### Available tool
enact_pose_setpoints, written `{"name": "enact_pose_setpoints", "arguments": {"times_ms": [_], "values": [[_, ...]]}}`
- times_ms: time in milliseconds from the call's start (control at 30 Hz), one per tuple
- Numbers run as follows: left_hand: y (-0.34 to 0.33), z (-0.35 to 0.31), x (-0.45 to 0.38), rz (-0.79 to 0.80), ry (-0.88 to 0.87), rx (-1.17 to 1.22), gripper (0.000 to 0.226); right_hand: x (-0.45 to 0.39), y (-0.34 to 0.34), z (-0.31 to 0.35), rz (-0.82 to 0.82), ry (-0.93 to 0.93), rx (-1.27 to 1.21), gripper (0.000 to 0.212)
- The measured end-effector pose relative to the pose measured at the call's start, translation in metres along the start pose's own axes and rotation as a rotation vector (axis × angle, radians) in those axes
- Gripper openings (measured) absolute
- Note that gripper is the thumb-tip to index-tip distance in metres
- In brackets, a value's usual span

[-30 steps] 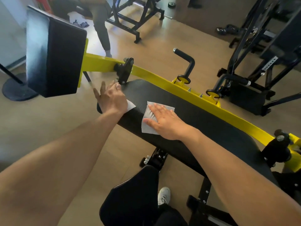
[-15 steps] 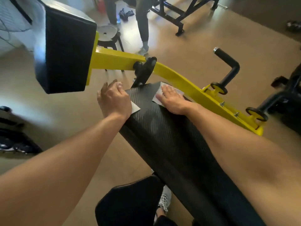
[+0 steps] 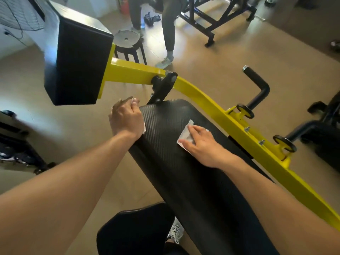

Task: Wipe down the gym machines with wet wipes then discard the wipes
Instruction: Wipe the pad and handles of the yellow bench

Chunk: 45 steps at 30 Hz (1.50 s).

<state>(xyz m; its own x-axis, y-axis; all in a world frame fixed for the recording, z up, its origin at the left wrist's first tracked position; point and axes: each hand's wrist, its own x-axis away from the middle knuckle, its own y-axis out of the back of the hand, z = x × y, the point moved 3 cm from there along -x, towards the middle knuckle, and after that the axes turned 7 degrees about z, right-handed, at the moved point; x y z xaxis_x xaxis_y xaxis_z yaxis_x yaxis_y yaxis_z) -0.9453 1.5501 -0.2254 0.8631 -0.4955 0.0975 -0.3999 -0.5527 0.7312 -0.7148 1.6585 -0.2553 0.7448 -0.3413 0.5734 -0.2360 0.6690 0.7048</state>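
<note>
The right hand (image 3: pixel 203 144), fingers flat on its wet wipe (image 3: pixel 185 134), had drawn nearer along the bench pad (image 3: pixel 184 172); the left hand (image 3: pixel 127 119), curled, gripped another at the pad's left edge. Wiping remained unfinished.

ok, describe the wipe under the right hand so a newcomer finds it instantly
Start at the long black bench pad beside the yellow frame. The wipe lies flat on the pad's top, pressed under the right hand. The only other white wipe is almost hidden under the left hand.

left hand (image 3: pixel 127 117) hides most of its wipe (image 3: pixel 144 128) | bystander (image 3: pixel 168 21) cut off at top edge | lower-left equipment (image 3: pixel 16 153) blurred
</note>
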Motion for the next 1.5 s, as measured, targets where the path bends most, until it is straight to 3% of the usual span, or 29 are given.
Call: {"name": "enact_pose_setpoints", "arguments": {"times_ms": [100,333,500,700,967,1133,1367,1500], "values": [[-0.001,0.000,-0.003,-0.024,0.068,0.173,0.046,-0.049,0.016,0.009,-0.035,-0.019,-0.108,0.081],[0.005,0.030,0.009,-0.164,0.484,0.586,0.042,-0.055,0.022,0.106,-0.029,0.322,-0.029,0.074],[0.000,0.075,0.046,-0.012,0.676,1.059,0.058,0.000,-0.007,0.125,-0.111,0.340,0.135,0.075],[0.036,0.100,0.057,-0.074,0.574,1.093,0.044,-0.045,0.004,0.163,-0.192,0.272,0.175,0.084],[0.054,0.072,0.061,0.041,0.363,0.867,0.041,-0.082,0.012,0.189,-0.268,0.262,0.206,0.077],[0.047,0.054,0.071,0.046,0.234,0.807,0.041,-0.043,-0.011,0.176,-0.336,0.240,0.292,0.080],[0.037,0.028,0.085,0.013,-0.128,0.533,0.044,0.026,-0.057,0.150,-0.388,-0.018,0.366,0.082],[0.025,0.009,0.107,0.129,-0.333,0.477,0.047,0.067,-0.079,0.133,-0.401,-0.147,0.376,0.081]]}}
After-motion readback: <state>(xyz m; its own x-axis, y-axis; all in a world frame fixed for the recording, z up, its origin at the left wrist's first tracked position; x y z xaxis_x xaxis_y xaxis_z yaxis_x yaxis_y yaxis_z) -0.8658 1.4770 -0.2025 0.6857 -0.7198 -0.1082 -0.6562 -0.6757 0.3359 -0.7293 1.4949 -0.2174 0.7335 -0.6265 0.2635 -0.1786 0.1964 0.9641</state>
